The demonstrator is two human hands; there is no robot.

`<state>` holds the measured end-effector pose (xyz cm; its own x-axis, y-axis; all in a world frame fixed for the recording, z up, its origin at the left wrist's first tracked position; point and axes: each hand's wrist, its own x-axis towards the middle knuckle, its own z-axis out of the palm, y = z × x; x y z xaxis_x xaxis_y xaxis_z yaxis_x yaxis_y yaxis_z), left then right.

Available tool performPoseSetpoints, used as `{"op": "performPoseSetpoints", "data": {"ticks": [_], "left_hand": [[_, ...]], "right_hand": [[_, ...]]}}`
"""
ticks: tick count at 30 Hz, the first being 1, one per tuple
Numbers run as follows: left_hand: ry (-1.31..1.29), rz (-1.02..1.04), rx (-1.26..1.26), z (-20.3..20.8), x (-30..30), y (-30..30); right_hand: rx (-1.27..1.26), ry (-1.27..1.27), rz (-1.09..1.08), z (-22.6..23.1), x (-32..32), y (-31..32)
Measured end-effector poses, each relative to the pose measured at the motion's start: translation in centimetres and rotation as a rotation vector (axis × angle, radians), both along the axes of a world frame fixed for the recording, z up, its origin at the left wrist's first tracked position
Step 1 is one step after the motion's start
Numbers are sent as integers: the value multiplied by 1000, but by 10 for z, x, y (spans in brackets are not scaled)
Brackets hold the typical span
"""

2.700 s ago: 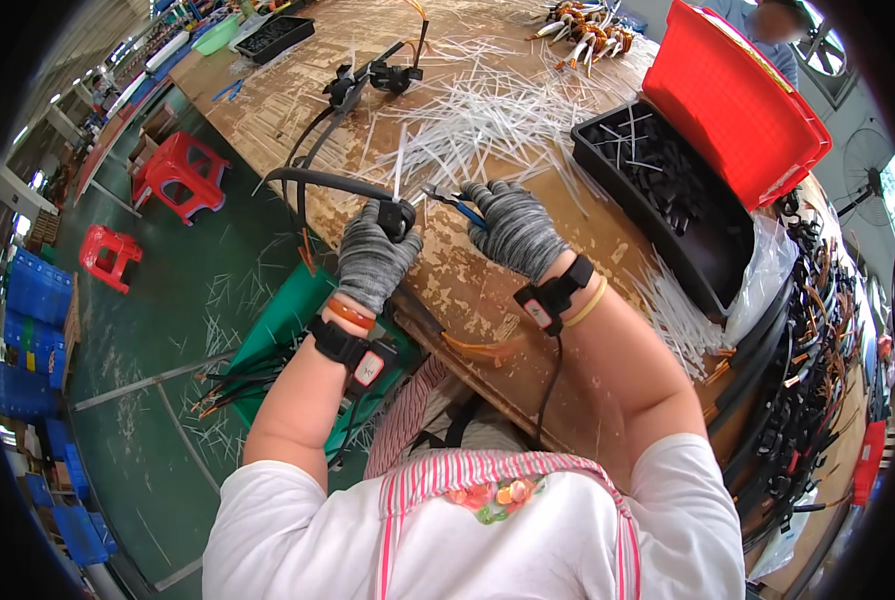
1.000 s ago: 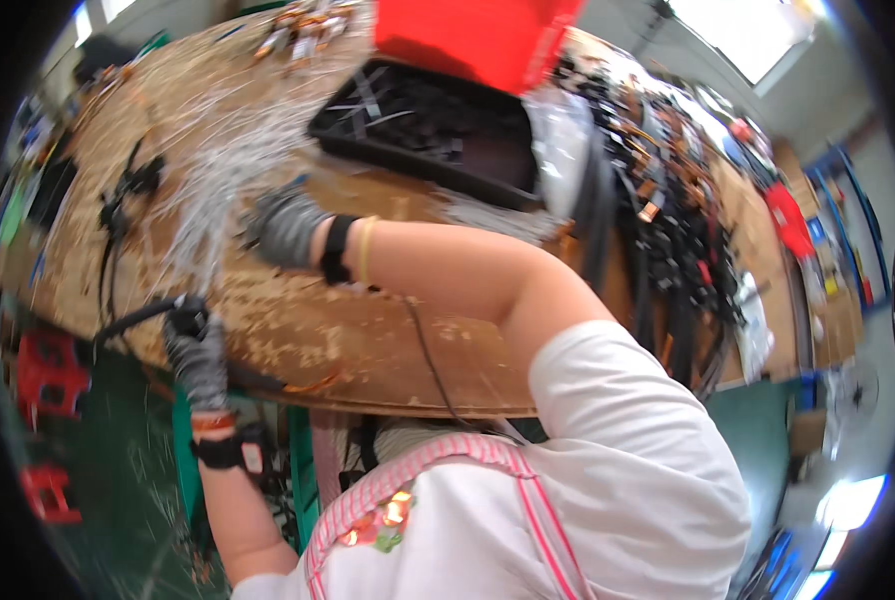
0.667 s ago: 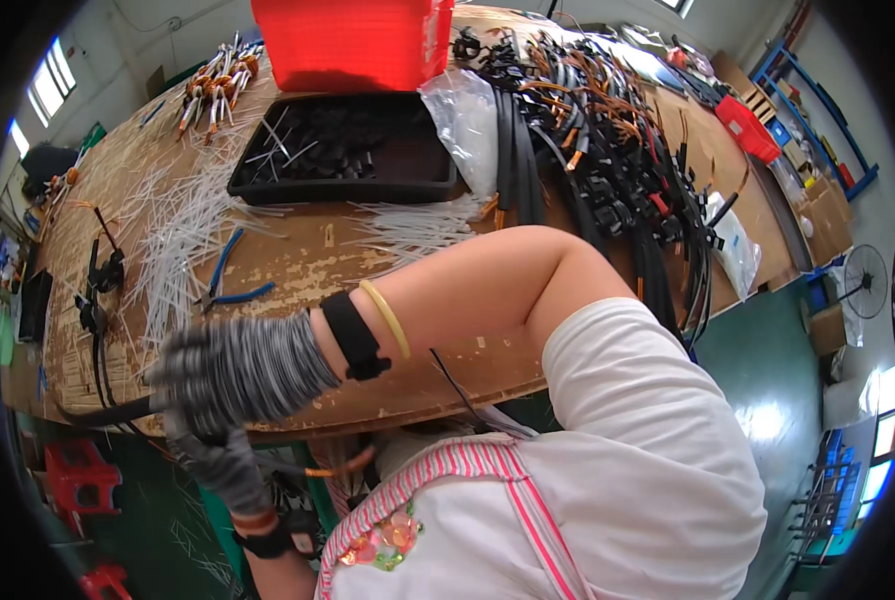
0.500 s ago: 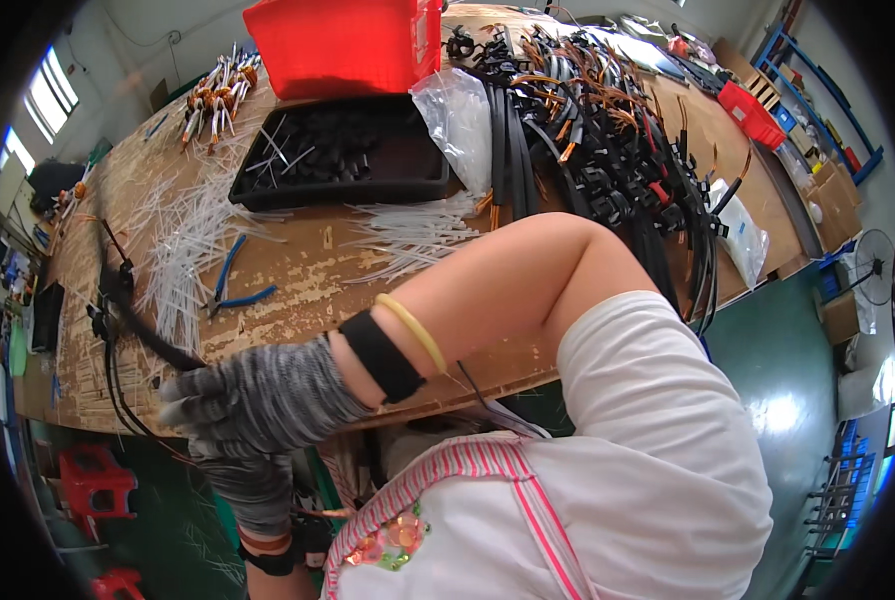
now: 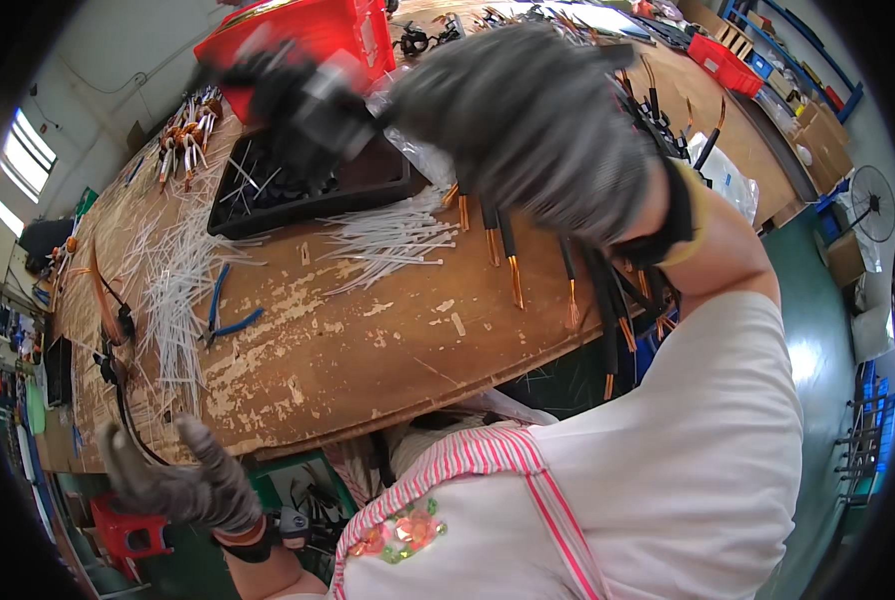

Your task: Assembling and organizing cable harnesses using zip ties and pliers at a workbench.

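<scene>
My right hand [image 5: 538, 125], in a grey knitted glove, is raised over the right part of the table and smeared by motion. Its fingers seem closed round a black cable piece [image 5: 318, 115], whose blurred dark end reaches left above the black tray [image 5: 308, 212]. Black cables with bare copper ends [image 5: 515, 275] lie under that hand and jut toward the table's front edge. At the lower left, my gloved left hand [image 5: 188, 478] is open, fingers apart, just off the edge. Close by it, a thin black cable [image 5: 128, 415] with clips runs along the table's left side.
White cable ties [image 5: 183, 300] lie scattered at the left, with another pile [image 5: 393, 240] before the tray. Blue-handled cutters [image 5: 233, 322] rest between them. A red bin [image 5: 373, 45] stands behind the tray. A red stool [image 5: 128, 530] is on the floor at left.
My right hand has left the cable at the lower left and swung up and right to the cable pile. My left hand has opened and let go. The view has shifted slightly.
</scene>
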<state>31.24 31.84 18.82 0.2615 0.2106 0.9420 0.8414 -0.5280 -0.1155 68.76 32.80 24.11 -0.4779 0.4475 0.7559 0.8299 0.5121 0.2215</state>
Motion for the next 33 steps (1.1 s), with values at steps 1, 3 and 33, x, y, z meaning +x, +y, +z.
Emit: {"op": "performPoseSetpoints", "data": {"ticks": [1, 3, 33], "left_hand": [[-7, -39, -86, -18, -1, 6], [87, -79, -174, -46, 1, 15], [84, -356, -738, -162, 40, 49]], "right_hand": [[-24, 104, -42, 1, 23, -5], [-293, 310, -384, 25, 55, -47], [-995, 104, -1037, -176, 111, -122]]}}
